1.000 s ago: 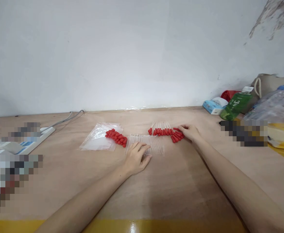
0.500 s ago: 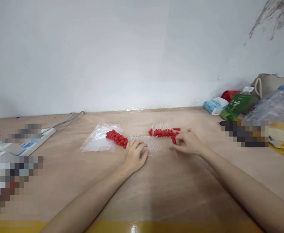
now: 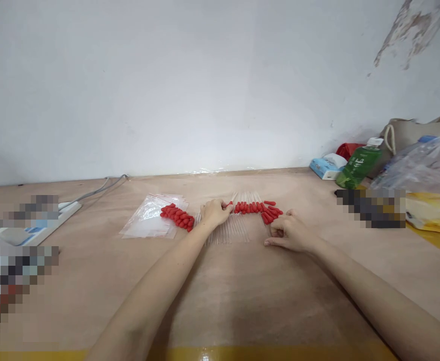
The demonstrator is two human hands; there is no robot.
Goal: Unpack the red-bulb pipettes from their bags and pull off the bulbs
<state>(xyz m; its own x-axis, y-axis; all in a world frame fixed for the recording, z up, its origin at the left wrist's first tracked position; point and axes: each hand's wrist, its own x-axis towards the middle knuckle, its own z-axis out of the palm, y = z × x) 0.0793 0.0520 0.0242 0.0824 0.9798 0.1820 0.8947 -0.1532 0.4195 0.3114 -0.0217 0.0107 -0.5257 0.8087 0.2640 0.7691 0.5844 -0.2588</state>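
Note:
My left hand reaches to the left end of a row of clear tubes capped with red rubber bulbs. Its thumb and fingertips close on one red bulb there. Below the row, bare clear thin tubes lie side by side, some behind my left wrist. My right hand rests on the table at the right, beside a slanted cluster of red bulbs. Its fingers are curled and the thumb stands apart from them, with nothing plainly held. A heap of loose red bulbs lies left of my left hand.
Clear zip bags lie under the left heap. A power strip with a grey cable is at far left. At right stand a tissue pack, a green bottle and plastic bags. A white wall bounds the table behind.
My left hand has moved from the bare tubes up and right to the end bulb of the row. My right hand has drawn slightly down, uncovering more of the slanted red bulbs.

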